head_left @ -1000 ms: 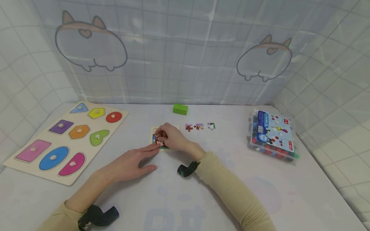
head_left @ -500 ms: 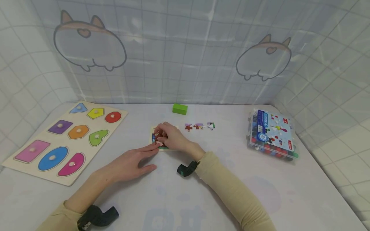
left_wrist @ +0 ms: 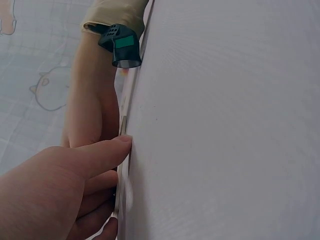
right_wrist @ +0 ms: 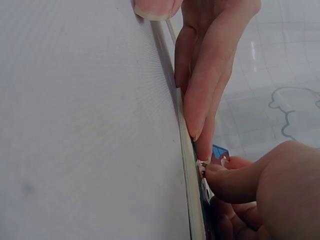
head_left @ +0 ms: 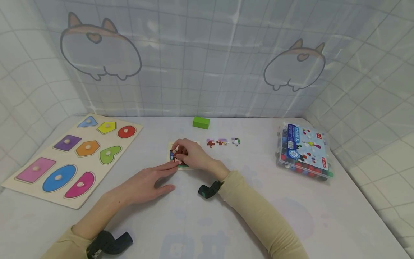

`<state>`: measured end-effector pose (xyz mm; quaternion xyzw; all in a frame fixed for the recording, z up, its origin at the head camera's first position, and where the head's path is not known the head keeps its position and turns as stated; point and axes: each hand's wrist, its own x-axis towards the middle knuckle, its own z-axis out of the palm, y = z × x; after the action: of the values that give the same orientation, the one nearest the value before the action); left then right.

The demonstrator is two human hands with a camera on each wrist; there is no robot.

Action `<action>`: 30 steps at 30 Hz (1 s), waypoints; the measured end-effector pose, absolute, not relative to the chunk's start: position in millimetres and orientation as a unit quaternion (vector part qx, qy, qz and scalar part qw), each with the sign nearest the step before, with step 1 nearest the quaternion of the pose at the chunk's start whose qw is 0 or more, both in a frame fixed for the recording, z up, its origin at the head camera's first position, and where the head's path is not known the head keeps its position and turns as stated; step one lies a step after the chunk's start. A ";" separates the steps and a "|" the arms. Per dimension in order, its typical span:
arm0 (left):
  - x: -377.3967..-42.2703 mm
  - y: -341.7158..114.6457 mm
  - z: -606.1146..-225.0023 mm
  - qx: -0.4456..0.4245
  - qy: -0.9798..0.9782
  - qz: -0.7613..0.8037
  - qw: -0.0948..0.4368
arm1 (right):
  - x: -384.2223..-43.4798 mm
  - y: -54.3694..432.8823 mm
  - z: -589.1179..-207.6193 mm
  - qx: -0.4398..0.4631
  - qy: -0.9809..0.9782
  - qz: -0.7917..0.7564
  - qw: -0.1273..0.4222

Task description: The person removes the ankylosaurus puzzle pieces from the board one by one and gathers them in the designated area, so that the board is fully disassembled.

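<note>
A small picture jigsaw in a pale wooden frame (head_left: 169,146) lies on the table, largely covered by my right hand (head_left: 194,154). In the right wrist view, the thumb and fingers of that hand pinch a jigsaw piece (right_wrist: 219,153) with a blue corner, tilted up from the picture. My left hand (head_left: 145,183) rests with fingers extended, their tips on the near left part of the jigsaw and its thumb out on the table. Three loose jigsaw pieces (head_left: 222,142) lie in a row right of the frame. From the left wrist, the jigsaw shows only edge-on.
At the left lies a large wooden board (head_left: 106,183) of coloured knobbed shapes. A green block (head_left: 201,122) sits behind the jigsaw, near the back wall. A clear plastic case (head_left: 304,151) with coloured balls stands at the right. Both wrists wear black camera mounts (head_left: 209,189).
</note>
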<state>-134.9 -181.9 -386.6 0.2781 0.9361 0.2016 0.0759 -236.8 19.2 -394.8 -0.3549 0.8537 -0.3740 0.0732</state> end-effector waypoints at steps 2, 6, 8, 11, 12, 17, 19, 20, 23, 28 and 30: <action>-135.1 -181.8 -386.8 0.278 0.936 0.203 0.075 | -237.2 19.3 -394.6 -0.355 0.853 -0.376 0.073; -135.6 -181.7 -386.6 0.280 0.935 0.204 0.073 | -237.2 18.9 -393.4 -0.352 0.853 -0.379 0.070; -135.8 -181.5 -386.3 0.281 0.935 0.204 0.073 | -236.9 18.5 -392.8 -0.349 0.853 -0.382 0.068; -136.1 -181.6 -386.2 0.282 0.935 0.202 0.072 | -237.2 17.7 -393.0 -0.339 0.852 -0.391 0.070; -136.0 -181.8 -386.6 0.282 0.935 0.202 0.073 | -237.2 17.6 -393.1 -0.335 0.852 -0.395 0.071; -136.1 -182.3 -388.7 0.282 0.935 0.200 0.073 | -236.7 16.8 -392.3 -0.319 0.848 -0.418 0.069; -136.0 -182.5 -389.7 0.282 0.936 0.198 0.072 | -235.4 17.4 -390.1 -0.311 0.847 -0.426 0.067; -135.9 -182.5 -390.3 0.283 0.936 0.198 0.072 | -234.5 18.2 -388.7 -0.306 0.846 -0.431 0.067; -135.6 -182.1 -391.0 0.281 0.937 0.195 0.072 | -231.6 23.3 -382.8 -0.290 0.846 -0.441 0.072; -135.3 -179.6 -389.5 0.277 0.939 0.192 0.067 | -229.5 42.3 -372.9 -0.295 0.850 -0.432 0.059; -135.3 -178.8 -388.8 0.273 0.940 0.192 0.069 | -229.8 53.1 -371.5 -0.295 0.852 -0.429 0.049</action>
<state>-135.3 -178.8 -388.8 0.2730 0.9402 0.1918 0.0690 -229.8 53.1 -371.5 -0.2954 0.8521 -0.4291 0.0493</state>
